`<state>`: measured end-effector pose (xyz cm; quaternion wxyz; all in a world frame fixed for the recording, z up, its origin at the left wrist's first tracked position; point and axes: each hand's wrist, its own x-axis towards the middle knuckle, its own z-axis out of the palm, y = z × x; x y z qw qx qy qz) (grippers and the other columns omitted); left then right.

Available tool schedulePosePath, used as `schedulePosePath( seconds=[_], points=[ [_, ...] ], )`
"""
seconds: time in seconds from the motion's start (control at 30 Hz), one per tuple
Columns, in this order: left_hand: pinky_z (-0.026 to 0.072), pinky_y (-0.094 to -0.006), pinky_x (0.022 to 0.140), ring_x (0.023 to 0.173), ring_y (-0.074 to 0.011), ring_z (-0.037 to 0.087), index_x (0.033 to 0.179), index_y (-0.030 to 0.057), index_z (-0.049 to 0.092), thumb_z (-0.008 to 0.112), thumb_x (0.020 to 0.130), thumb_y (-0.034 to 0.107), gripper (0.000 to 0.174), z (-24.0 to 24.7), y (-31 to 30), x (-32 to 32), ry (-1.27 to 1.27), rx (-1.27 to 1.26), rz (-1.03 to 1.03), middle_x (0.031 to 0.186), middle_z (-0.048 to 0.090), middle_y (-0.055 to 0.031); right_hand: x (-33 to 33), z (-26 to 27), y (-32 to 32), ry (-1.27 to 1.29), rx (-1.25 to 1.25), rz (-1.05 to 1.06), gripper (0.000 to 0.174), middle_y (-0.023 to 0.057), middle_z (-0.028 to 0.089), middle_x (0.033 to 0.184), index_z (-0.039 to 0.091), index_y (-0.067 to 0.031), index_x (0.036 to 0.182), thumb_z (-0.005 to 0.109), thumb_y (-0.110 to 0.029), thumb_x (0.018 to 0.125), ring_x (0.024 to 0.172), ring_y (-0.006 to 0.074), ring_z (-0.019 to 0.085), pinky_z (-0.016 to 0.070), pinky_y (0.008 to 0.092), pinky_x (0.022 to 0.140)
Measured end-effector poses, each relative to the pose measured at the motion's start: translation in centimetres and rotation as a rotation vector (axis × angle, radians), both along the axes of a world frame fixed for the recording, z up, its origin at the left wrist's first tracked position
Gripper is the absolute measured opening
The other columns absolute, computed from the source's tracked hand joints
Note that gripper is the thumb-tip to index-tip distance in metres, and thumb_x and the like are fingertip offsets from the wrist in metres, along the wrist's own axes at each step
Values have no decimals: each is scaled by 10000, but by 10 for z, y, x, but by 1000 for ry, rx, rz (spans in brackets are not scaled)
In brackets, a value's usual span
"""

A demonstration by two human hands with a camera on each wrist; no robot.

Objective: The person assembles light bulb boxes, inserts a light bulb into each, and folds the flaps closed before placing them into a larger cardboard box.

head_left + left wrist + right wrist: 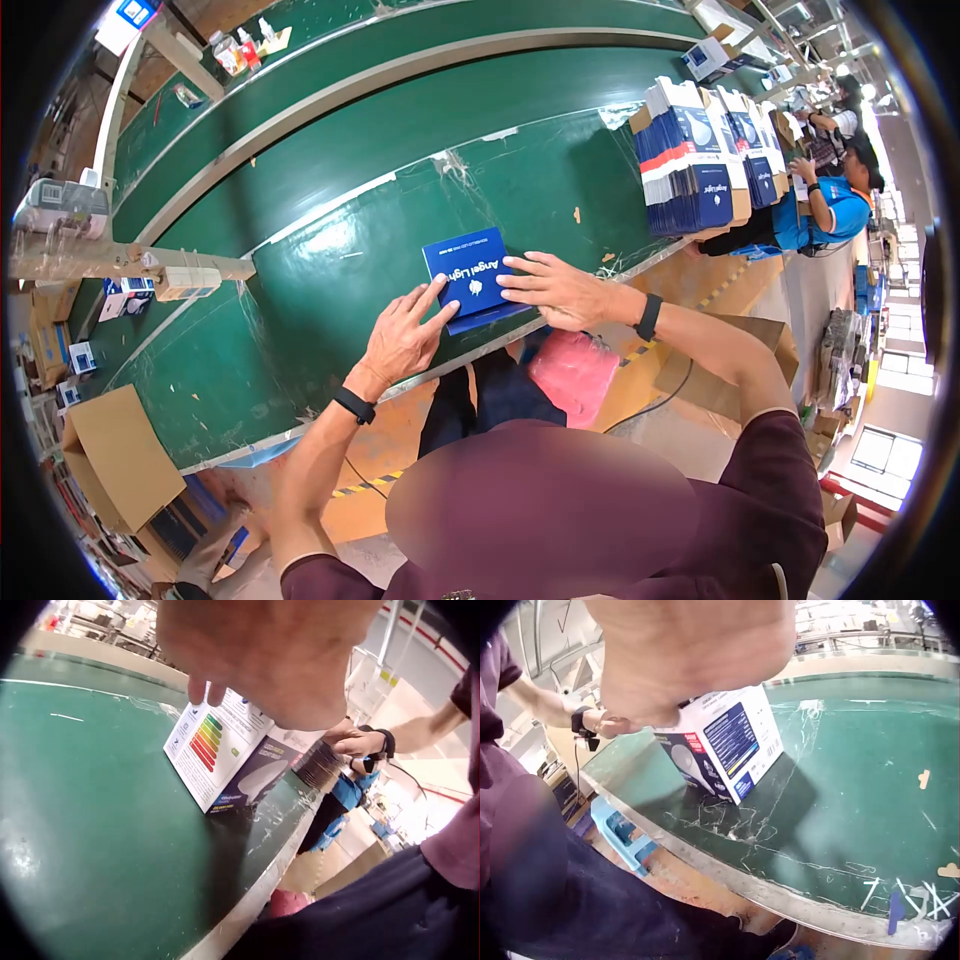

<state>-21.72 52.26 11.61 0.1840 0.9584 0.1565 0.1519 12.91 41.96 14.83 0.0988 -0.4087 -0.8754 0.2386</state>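
Observation:
A blue-topped light bulb box (465,252) with "Angel Light" lettering stands on the green work table near its front edge. My left hand (405,330) reaches over its left side, with fingertips on the edge of the top. From the right, my right hand (562,290) lays extended fingers on the top's right edge. A lower blue strip shows along the box's near side. In the left wrist view the box side (214,746) carries a coloured energy chart. The right wrist view shows a dark specification panel and a bulb picture on the carton (739,742).
Stacks of flattened printed cartons (690,160) stand at the table's right end, near a person in a blue shirt (840,205). An open cardboard box (120,455) is at the lower left. A metal post (150,262) juts in from the left. A pink seat or bag (575,375) is below the edge.

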Motion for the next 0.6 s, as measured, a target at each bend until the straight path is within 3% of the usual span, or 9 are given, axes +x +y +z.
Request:
schedulePosePath(
  seconds=[0.03,0.17,0.23,0.27,0.4,0.47,0.5,0.6],
  points=[
    [512,-507,1027,1289,-418,602,1424,173,632,792,888,216,561,0,-1,-2,37,7,20,1616,461,-223,-1,-2,-4,-91,45,18,646,90,437,1676,542,-114,1536,646,-179,901,1594,370,304,250,591,1269],
    [438,-556,1136,1428,-461,493,1497,218,575,774,914,262,617,3,-11,1,95,-23,42,1650,399,-248,0,-15,-3,41,105,-23,676,85,461,1655,566,-150,1518,693,-104,855,1575,363,345,333,586,1219],
    [412,-553,1170,1449,-462,476,1521,266,559,767,928,257,628,10,-13,1,136,-38,105,1660,382,-248,3,-21,5,132,124,-31,629,85,512,1612,621,-139,1454,789,-180,849,1550,369,381,366,574,1198],
    [433,-542,1148,1440,-457,491,1509,248,586,806,883,219,664,12,-13,0,141,-27,95,1654,374,-285,3,-26,4,183,125,-38,615,84,532,1595,646,-133,1423,823,-204,837,1540,370,394,372,570,1195],
    [450,-517,1131,1392,-437,530,1500,289,603,809,827,110,727,6,-24,0,86,-174,37,1665,372,-264,-11,-10,0,329,1,-102,517,79,602,1500,720,-128,1304,855,-236,817,1464,383,467,396,543,1166],
    [452,-507,1130,1390,-436,532,1488,313,613,812,808,87,744,4,-19,3,131,-168,40,1669,377,-244,-6,-20,9,306,43,-49,505,79,629,1419,738,-136,1271,856,-251,793,1413,375,498,401,548,1149],
    [470,-511,1109,1356,-415,560,1457,337,621,791,846,138,664,7,-16,7,129,-148,45,1660,405,-203,-4,-25,14,298,68,-21,500,78,642,1379,746,-140,1254,857,-259,781,1388,371,514,404,551,1141],
    [484,-500,1097,1418,-410,535,1434,346,653,798,756,74,744,-5,-8,6,47,-130,-4,1660,424,-189,-7,-30,39,302,119,104,469,74,646,1245,778,-158,1170,855,-301,730,1306,359,545,418,549,1097]
  ],
)
